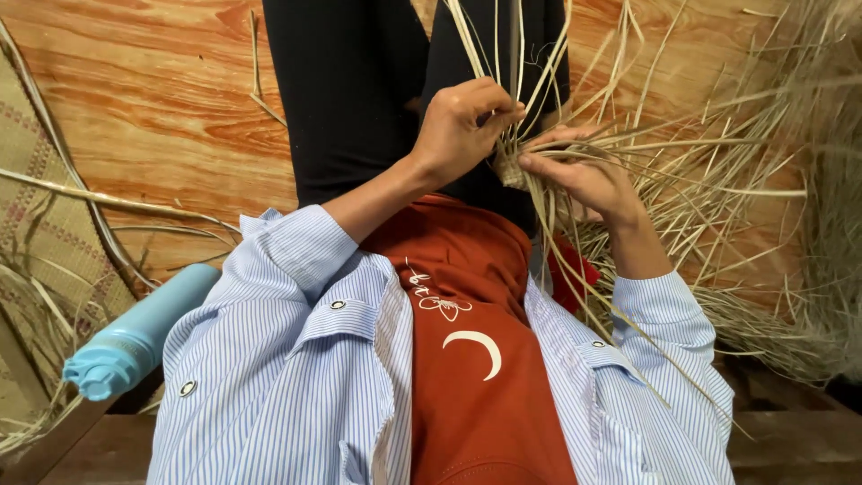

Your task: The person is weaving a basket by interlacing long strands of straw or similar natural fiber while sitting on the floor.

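My left hand (462, 126) is closed on thin straw strands (530, 81) that fan upward from a small woven knot (510, 169). My right hand (584, 175) pinches other strands just beside that knot, fingers pressed together on them. Both hands meet over my lap, above black trousers (359, 90). Long loose ends of straw stick out to the right and up. I wear a blue striped shirt (296, 359) over a rust-red top (476, 359).
A big heap of dry straw (772, 207) lies to the right on the wooden floor (153, 99). A light blue bottle (135, 337) lies on its side at lower left. A woven mat (40, 207) covers the left edge.
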